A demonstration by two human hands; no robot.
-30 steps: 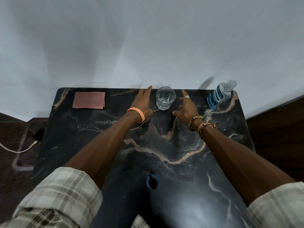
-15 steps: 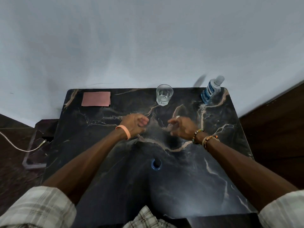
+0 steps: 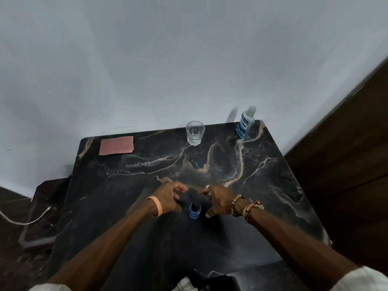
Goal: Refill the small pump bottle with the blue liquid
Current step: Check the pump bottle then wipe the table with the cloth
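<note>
A small blue pump bottle (image 3: 195, 211) with a black pump top stands on the black marble table (image 3: 262, 185), near its middle. My left hand (image 3: 170, 198) is just left of the bottle with its fingers loosely curled and nothing in them. My right hand (image 3: 218, 201) is just right of it, thumb and fingers spread in a curve toward the bottle. A narrow gap shows between each hand and the bottle. A larger clear bottle of blue liquid (image 3: 244, 125) with a clear cap stands at the far right corner.
A glass (image 3: 195, 133) with a little clear liquid stands at the table's far edge. A pink rectangular sheet (image 3: 116, 145) lies at the far left. A white wall is behind, a dark wooden panel (image 3: 346, 154) to the right, a cable (image 3: 23, 221) on the floor left.
Both hands have drawn back from the glass to either side of the small pump bottle. The camera has risen and shows more of the table.
</note>
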